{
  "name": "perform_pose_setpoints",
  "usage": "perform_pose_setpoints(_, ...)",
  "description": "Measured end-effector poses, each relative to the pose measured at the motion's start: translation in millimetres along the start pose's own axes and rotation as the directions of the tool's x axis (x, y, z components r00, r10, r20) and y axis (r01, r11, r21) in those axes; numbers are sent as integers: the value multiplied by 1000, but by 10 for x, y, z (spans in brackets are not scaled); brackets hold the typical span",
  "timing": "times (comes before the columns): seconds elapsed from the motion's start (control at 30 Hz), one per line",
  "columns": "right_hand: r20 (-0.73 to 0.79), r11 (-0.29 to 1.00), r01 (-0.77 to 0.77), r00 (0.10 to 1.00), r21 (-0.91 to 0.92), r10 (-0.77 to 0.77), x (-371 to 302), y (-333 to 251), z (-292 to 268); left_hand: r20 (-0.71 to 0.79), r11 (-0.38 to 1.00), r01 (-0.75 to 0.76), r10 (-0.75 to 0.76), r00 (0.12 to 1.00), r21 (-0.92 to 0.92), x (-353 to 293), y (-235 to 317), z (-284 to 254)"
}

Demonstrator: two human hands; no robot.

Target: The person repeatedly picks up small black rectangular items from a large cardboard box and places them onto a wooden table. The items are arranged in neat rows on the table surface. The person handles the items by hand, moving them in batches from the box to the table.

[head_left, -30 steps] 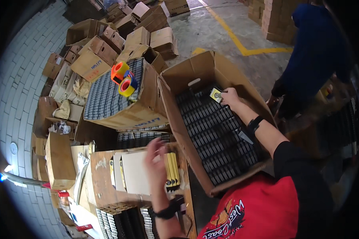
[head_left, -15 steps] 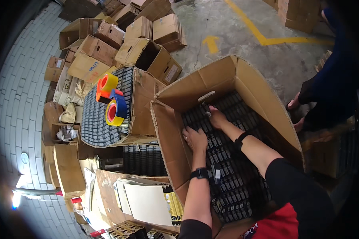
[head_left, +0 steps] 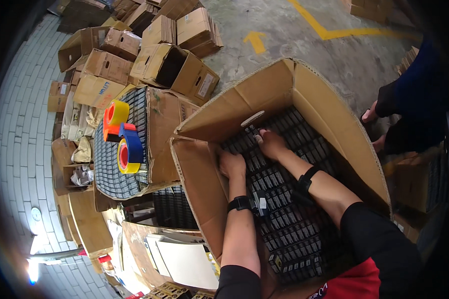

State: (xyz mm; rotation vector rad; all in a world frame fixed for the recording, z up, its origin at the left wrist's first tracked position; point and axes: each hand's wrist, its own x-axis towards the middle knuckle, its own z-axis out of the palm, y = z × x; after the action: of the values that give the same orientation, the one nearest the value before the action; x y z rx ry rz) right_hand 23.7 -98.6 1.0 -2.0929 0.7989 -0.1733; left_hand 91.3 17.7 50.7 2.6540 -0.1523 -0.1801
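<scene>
Both my hands reach into a large open cardboard carton [head_left: 204, 174] packed with rows of small dark boxes [head_left: 284, 199]. My left hand [head_left: 232, 164] is by the carton's left wall, its fingers curled downward; what they hold, if anything, is hidden. Near the far wall, below the oval handle hole, my right hand [head_left: 273, 145] has its thumb and fingers closed at the end of a row, seemingly round one small dark box [head_left: 257, 133]. A small white piece [head_left: 262, 203] shows on top of the rows beside my left wrist.
Left of the carton stands another full carton [head_left: 164, 134], topped by an orange-and-yellow tape dispenser [head_left: 115, 117] and a blue-and-yellow one [head_left: 129, 152]. White sheets [head_left: 184, 259] lie nearer. Stacked cardboard boxes [head_left: 174, 70] fill the back left. Another person [head_left: 404, 109] stands at right.
My left hand has drawn its outstretched fingers in and shifted toward the carton's left wall. My right hand stays at the far end of the rows. The whole view has shifted slightly.
</scene>
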Motion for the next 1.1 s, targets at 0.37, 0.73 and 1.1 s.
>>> perform_pose_setpoints(0.37,13,985,67,997,158,-70,-110,114,18,-153,807,-139,61,986,-574,46,-312,264)
perform_pose_setpoints(0.73,-249,779,446,895,441,-371,-272,-70,-299,-235,530,-160,-77,969,-833,-371,-65,-105)
perform_pose_setpoints(1.1,-130,987,102,988,126,-85,-1612,50,-593,5,898,137,-148,989,-418,-1567,-543,-310)
